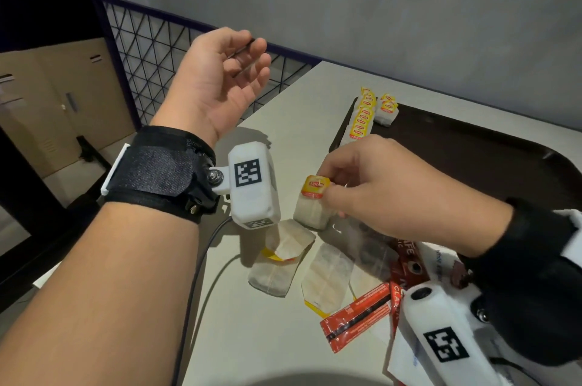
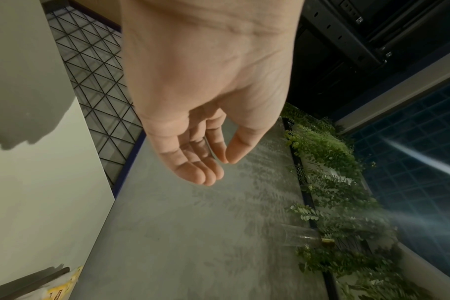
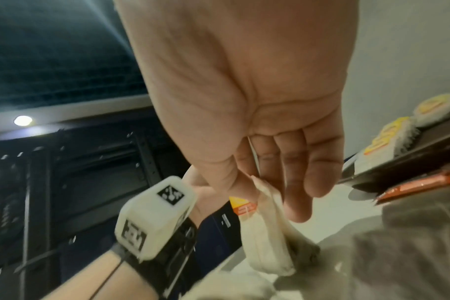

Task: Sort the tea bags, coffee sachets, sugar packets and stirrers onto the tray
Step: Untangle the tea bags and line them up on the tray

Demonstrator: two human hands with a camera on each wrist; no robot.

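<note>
My right hand (image 1: pixel 324 189) pinches a tea bag (image 1: pixel 311 212) by its yellow tag (image 1: pixel 315 186) and holds it just above the white table. In the right wrist view, thumb and forefinger of that hand (image 3: pixel 252 182) hold the bag (image 3: pixel 267 235), which hangs below them. My left hand (image 1: pixel 252 50) is raised palm up over the table's left edge, its fingers (image 2: pixel 206 172) loosely curled and holding nothing. Two rows of tea bags (image 1: pixel 362 118) stand at the near left corner of the dark brown tray (image 1: pixel 472 149). Loose tea bags (image 1: pixel 277 263) and red coffee sachets (image 1: pixel 356 322) lie on the table.
A black wire-mesh railing (image 1: pixel 148 39) runs along the table's left side, with a grey wall behind it. A black cable (image 1: pixel 201 259) trails from my left wrist across the table. White paper packets (image 1: pixel 441 259) lie under my right forearm, beside the tray's near rim (image 3: pixel 398 162).
</note>
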